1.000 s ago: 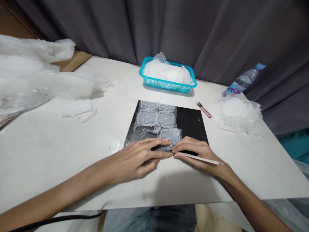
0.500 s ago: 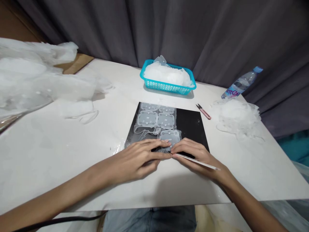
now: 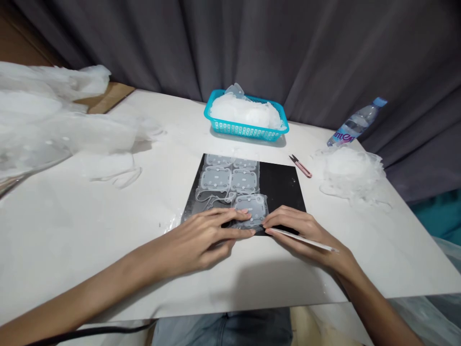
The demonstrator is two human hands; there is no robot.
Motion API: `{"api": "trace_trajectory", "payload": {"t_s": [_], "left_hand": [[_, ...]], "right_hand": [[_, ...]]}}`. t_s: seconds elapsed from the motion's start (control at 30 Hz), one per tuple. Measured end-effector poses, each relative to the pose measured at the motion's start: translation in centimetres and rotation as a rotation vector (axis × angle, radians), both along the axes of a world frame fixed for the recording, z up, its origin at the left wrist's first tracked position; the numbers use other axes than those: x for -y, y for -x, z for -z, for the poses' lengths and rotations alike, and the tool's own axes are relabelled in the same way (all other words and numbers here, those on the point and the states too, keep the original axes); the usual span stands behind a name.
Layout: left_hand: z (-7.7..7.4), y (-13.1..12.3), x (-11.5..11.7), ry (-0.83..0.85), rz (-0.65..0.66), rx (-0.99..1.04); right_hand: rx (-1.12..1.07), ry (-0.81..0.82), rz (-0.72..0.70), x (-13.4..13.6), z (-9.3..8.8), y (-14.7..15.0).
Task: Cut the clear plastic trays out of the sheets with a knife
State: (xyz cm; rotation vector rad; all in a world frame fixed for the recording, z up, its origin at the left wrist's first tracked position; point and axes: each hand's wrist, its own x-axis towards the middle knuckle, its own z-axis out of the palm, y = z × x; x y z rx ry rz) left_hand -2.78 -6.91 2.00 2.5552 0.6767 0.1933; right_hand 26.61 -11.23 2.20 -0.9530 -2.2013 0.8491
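My left hand (image 3: 212, 235) lies with its fingers stretched out, fingertips resting on the near edge of a translucent rounded-rectangular piece (image 3: 251, 207). In a closed pinch, my right hand (image 3: 298, 228) holds a thin white pen-shaped tool (image 3: 302, 239), its tip hidden under the fingers at the piece's near right corner. Beneath both hands is a black mat (image 3: 283, 185). Farther up the mat, a clear plastic sheet carries several similar translucent pieces (image 3: 216, 178). Loose curled strips (image 3: 212, 197) of clear trim lie left of the piece under my fingers.
A turquoise basket (image 3: 248, 130) of white translucent pieces stands at the back. Pink-handled thread snips (image 3: 301, 166) lie right of the mat, near a heap of clear scraps (image 3: 351, 170) and a tilted water bottle (image 3: 356, 124). Crumpled translucent plastic (image 3: 43, 125) covers the left side.
My right hand has slid slightly right with the pen-shaped tool, opening a gap from my left fingertips. My left hand stays on the piece. The whole view has shifted a little.
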Motion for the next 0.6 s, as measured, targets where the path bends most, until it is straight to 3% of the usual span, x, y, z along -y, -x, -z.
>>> {"api": "trace_trajectory", "payload": {"t_s": [0.2, 0.6], "left_hand": [[0.3, 0.0, -0.1, -0.020, 0.001, -0.002], [-0.1, -0.1, 0.2, -0.027, 0.028, -0.017]], "right_hand": [[-0.037, 0.053, -0.003, 0.1, 0.2, 0.4], [0.007, 0.007, -0.072, -0.3, 0.1, 1.3]]}}
